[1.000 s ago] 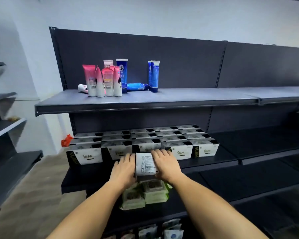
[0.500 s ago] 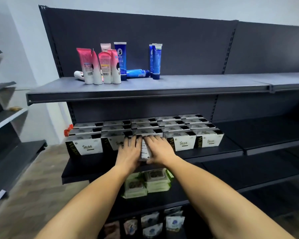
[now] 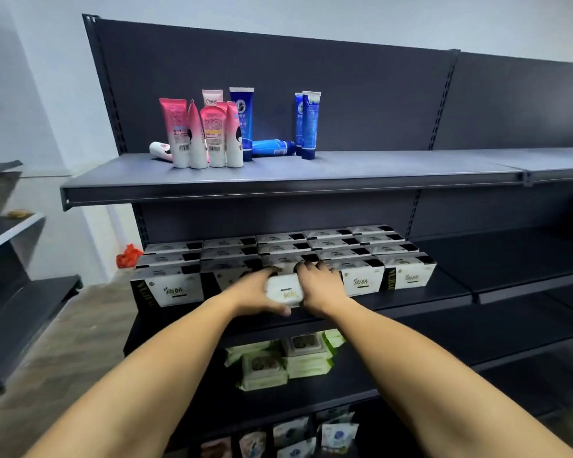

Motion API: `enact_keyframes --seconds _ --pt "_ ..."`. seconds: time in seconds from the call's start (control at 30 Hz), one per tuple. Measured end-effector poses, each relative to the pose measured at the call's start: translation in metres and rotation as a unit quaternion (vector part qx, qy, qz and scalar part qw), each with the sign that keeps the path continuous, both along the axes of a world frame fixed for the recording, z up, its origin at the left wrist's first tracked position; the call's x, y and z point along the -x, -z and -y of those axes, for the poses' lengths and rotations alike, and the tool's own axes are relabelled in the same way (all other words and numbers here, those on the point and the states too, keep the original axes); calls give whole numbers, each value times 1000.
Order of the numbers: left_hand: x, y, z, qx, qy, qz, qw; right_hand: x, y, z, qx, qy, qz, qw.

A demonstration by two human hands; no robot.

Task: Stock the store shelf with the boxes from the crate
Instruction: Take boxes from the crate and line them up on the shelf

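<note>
A person's left hand point(image 3: 252, 292) and right hand point(image 3: 323, 287) grip a white box point(image 3: 285, 292) at the front edge of the middle shelf point(image 3: 437, 292), fingers point(image 3: 311, 268) curled over its top and ends, the left thumb beneath. A second ago the box stood upright in front of the shelf, barcode side showing. Now it lies on its long side, branded face outward, in the gap in the front row. The shelved boxes point(image 3: 361, 279) run five across and several rows deep. On the top shelf point(image 3: 377, 173) five pink tubes point(image 3: 179, 137) stand and one lies flat. Three blue tubes point(image 3: 310, 123) stand upright and a fourth lies on its side. Green wipe packs point(image 3: 265, 371) sit on the lower shelf point(image 3: 361, 388).
</note>
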State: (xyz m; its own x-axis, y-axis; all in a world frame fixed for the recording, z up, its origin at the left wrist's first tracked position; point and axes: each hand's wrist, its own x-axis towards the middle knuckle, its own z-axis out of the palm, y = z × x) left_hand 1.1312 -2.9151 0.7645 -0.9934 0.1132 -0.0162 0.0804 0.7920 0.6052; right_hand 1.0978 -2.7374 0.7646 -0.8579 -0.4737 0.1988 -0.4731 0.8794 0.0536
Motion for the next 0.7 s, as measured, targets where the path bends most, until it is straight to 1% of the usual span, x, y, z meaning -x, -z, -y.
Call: enact_keyframes --seconds 0.03,0.07,0.1,0.13,0.17,0.2,0.27,0.3,0.47,0.7 --pt "-3 0 -3 73 5 -27 997 2 -3 -1 -2 2 26 1000" --pt "-4 2 -6 149 5 -62 987 4 -5 -2 -8 -2 49 999" --pt "-3 4 -9 198 5 -95 976 6 -6 -3 -13 -6 64 998" --pt "-2 6 -11 206 3 -107 973 7 -6 -4 -14 -12 73 997" --pt "0 7 -12 180 -4 -99 979 8 -6 -6 -8 -17 77 997" --pt "2 8 -11 135 -19 -79 988 8 -4 -7 -3 -25 71 997" --pt "4 7 -7 67 -46 -44 996 8 2 -10 -12 -44 29 999" --pt "6 6 -6 53 -53 -36 997 7 5 -11 -19 -50 9 999" --pt "8 6 -10 45 -51 -25 997 3 11 -15 -33 -48 -25 998" --pt "8 4 -18 38 -51 -43 997 4 14 -5 -37 -64 -78 994"
